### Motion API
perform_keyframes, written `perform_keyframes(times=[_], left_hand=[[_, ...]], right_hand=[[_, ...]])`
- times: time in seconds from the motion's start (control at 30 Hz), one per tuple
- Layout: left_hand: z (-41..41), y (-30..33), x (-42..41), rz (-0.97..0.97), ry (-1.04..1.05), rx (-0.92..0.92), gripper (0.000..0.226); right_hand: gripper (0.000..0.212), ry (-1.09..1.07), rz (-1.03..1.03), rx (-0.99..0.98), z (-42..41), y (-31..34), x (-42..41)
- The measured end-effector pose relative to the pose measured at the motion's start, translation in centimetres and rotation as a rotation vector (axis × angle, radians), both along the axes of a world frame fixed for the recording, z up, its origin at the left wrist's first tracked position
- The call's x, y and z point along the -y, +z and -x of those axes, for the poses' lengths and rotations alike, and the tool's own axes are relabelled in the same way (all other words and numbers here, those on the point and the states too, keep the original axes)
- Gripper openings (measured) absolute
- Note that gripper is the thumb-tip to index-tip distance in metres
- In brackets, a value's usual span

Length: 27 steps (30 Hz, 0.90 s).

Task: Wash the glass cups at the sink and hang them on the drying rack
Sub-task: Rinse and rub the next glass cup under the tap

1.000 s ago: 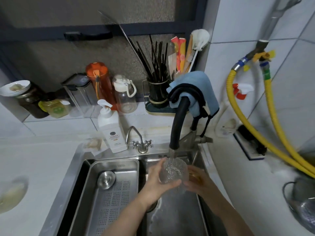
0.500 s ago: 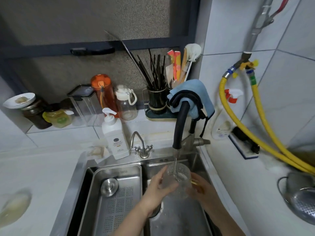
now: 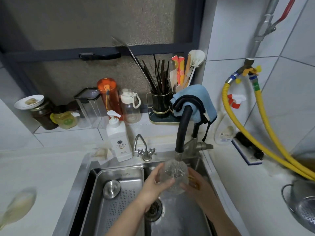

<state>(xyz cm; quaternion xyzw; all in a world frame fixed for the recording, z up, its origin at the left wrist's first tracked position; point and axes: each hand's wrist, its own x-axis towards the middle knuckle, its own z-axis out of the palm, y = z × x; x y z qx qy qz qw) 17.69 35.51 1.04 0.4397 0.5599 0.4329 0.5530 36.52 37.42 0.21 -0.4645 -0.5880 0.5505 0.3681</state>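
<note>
Under tap (image 3: 179, 151) — hands (image 3: 154, 182) hold glass cup (image 3: 175, 174)

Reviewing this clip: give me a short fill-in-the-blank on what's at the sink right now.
1. Both hands hold the glass cup under the running ____.
2. The cloth draped over the black faucet is ____.
3. The white pump bottle stands to the ____ of the small chrome tap.

Missing words: water; blue; left
</note>
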Motion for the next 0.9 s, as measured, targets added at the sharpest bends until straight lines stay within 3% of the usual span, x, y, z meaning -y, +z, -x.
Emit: perform_keyframes(times=[0.1,0.2,0.3,0.53,0.67,0.9], left_hand=[[-0.5,0.4,-0.4,-0.005,-0.049,0.006,0.089],[-1.0,-0.6,0.3,0.018,-0.042,0.024,0.076],[-0.2,-1.1,0.6,0.022,-0.018,0.024,0.072],[-1.6,-0.3,0.4,0.046,-0.021,0.091,0.062],[-0.7,-1.6,2.0,0.099,0.015,0.079,0.077],[-2.3,-0.4,0.8,0.097,0.020,0.077,0.063]], right_hand=[[0.050,0.001,0.012,-0.040,-0.7,0.3,-0.5],[0.073,-0.007,0.029,-0.029,-1.3,-0.6,0.2],[0.049,-0.029,0.037,-0.007,-0.5,-1.6,0.5],[0.062,0.023,0.018,0.046,-1.7,-0.9,-0.2],[0.048,0.009,0.051,0.023,-0.8,-2.1,1.2],[0.042,-0.033,0.090,0.022,-1.8,-2.0,-0.3]])
